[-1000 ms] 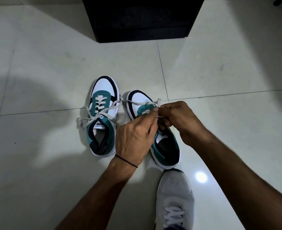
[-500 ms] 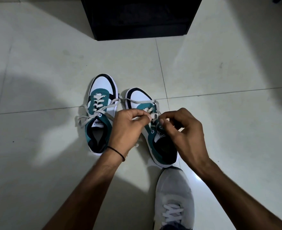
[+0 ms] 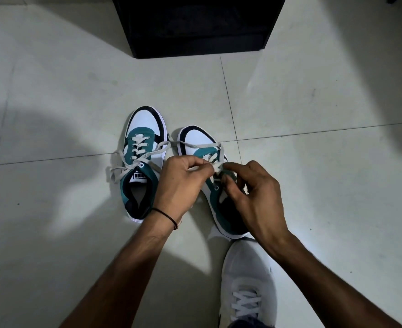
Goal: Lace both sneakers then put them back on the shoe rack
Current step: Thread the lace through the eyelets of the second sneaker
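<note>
Two teal, white and black sneakers stand side by side on the tiled floor, toes pointing away from me. The left sneaker (image 3: 143, 150) has laces crossed up its front, with loose ends trailing to its left. The right sneaker (image 3: 196, 140) is partly hidden by my hands. My left hand (image 3: 180, 185) pinches its off-white lace (image 3: 196, 145) above the tongue. My right hand (image 3: 254, 195) pinches the same lace just beside it, fingertips nearly touching. One free strand of the lace runs across to the left sneaker.
A black shoe rack (image 3: 195, 24) stands on the floor straight ahead, past the sneakers. My own foot in a grey-white shoe (image 3: 245, 280) is planted just behind the right sneaker. Pale floor tiles (image 3: 53, 91) spread around on all sides.
Both hands have drawn back toward me and lowered over the right sneaker's tongue, still pinching the lace. The free strand now lies slacker across the toes.
</note>
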